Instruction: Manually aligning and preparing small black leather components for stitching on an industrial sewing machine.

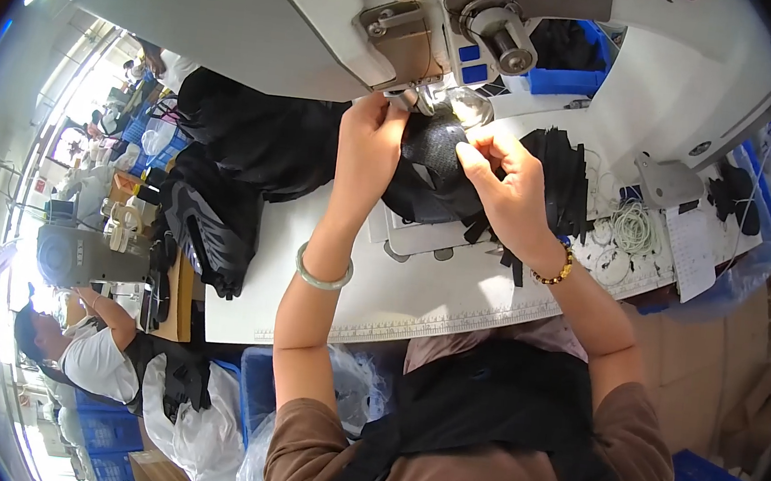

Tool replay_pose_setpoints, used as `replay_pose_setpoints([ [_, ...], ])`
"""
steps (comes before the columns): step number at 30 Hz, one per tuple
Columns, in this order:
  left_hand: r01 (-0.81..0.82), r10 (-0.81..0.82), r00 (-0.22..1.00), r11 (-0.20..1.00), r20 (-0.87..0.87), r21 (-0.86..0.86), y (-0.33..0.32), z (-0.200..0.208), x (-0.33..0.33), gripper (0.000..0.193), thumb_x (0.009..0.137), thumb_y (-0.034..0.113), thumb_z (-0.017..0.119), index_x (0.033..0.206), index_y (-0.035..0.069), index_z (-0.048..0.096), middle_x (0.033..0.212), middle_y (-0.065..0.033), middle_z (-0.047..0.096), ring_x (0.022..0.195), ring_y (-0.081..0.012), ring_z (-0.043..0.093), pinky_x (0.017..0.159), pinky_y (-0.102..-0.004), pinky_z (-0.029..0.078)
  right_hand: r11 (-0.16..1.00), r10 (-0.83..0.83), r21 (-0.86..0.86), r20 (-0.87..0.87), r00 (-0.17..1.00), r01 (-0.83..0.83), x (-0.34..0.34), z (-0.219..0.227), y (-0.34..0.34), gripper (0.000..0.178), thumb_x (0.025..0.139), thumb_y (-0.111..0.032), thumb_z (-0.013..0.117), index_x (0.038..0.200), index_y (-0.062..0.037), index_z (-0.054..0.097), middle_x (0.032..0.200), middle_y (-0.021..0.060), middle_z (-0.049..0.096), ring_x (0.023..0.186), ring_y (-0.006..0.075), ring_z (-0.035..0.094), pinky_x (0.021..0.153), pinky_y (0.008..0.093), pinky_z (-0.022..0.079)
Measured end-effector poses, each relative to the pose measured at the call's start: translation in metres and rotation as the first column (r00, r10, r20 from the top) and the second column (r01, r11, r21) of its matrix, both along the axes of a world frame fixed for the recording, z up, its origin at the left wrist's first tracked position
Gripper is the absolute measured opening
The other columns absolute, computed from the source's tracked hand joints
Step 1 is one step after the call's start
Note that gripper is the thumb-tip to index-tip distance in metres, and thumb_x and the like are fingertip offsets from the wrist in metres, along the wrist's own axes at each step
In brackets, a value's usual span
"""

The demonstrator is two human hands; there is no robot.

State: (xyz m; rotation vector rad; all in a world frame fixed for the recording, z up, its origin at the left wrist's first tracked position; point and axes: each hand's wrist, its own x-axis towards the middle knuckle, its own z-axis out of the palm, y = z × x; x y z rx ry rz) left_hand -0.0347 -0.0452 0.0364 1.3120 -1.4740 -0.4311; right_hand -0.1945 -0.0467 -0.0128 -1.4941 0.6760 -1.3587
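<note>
Black fabric piece [434, 152] with a textured surface lies under the needle area of a sewing machine [402, 40], lit by a bright lamp. At its left edge, close beside the presser foot, my left hand [369, 145] is closed with thumb and fingers pinched on the cloth. My right hand [509, 186] pinches the right edge of the same piece between thumb and forefinger, its other fingers curled. More black fabric [265, 139] spreads to the left of my left hand. Black strips [556, 179] lie just beyond my right hand.
A white worktable [304, 302] has a ruler strip along its near edge. Coiled pale cord [633, 227] and a paper sheet [689, 254] lie at the right. Behind the machine stands a blue bin [567, 79]. Another person [101, 356] sits at a machine on the left.
</note>
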Motion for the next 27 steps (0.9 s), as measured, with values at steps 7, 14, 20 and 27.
replay_pose_setpoints([
  [7, 0.110, -0.115, 0.983, 0.993, -0.146, -0.044, -0.010, -0.008, -0.001, 0.015, 0.085, 0.006, 0.053, 0.085, -0.007, 0.060, 0.075, -0.0029, 0.061, 0.071, -0.0049, 0.048, 0.061, -0.0223, 0.039, 0.977, -0.125, -0.178, -0.036, 0.992, 0.117, -0.005, -0.001, 0.001, 0.012, 0.083, -0.011, 0.061, 0.086, -0.0011, 0.055, 0.070, 0.0039, 0.056, 0.060, 0.0056, 0.049, 0.056, 0.0230, 0.044],
  [14, 0.151, -0.202, 0.961, 0.956, -0.189, -0.252, 0.041, -0.045, 0.018, 0.021, 0.093, 0.021, 0.048, 0.101, 0.001, 0.050, 0.093, -0.0075, 0.055, 0.086, -0.0166, 0.055, 0.076, -0.0275, 0.043, 0.964, -0.227, -0.211, -0.314, 0.922, 0.165, -0.052, -0.022, 0.014, 0.011, 0.085, -0.012, 0.063, 0.084, -0.0026, 0.058, 0.066, 0.0015, 0.052, 0.061, 0.0051, 0.045, 0.053, 0.0213, 0.038],
  [20, 0.239, 0.095, 0.659, 0.914, 0.746, -0.327, 0.059, -0.048, 0.021, 0.036, 0.072, 0.009, 0.074, 0.102, 0.006, 0.052, 0.088, -0.0083, 0.055, 0.081, -0.0255, 0.052, 0.080, -0.0361, 0.035, 0.818, -0.561, -0.260, -0.558, 0.612, 0.513, -0.139, -0.093, -0.004, 0.028, 0.079, -0.007, 0.065, 0.104, 0.0002, 0.053, 0.084, 0.0097, 0.058, 0.063, 0.0145, 0.054, 0.060, 0.0252, 0.044],
  [27, 0.111, 0.266, 0.694, 0.879, 0.670, -0.464, 0.046, -0.058, 0.019, 0.033, 0.073, 0.007, 0.072, 0.101, 0.009, 0.056, 0.096, -0.0077, 0.055, 0.094, -0.0271, 0.055, 0.085, -0.0372, 0.039, 0.884, -0.232, 0.193, -0.608, 0.760, 0.425, -0.140, -0.076, 0.000, 0.025, 0.081, -0.008, 0.064, 0.099, 0.0044, 0.052, 0.084, 0.0130, 0.058, 0.061, 0.0178, 0.058, 0.052, 0.0273, 0.047],
])
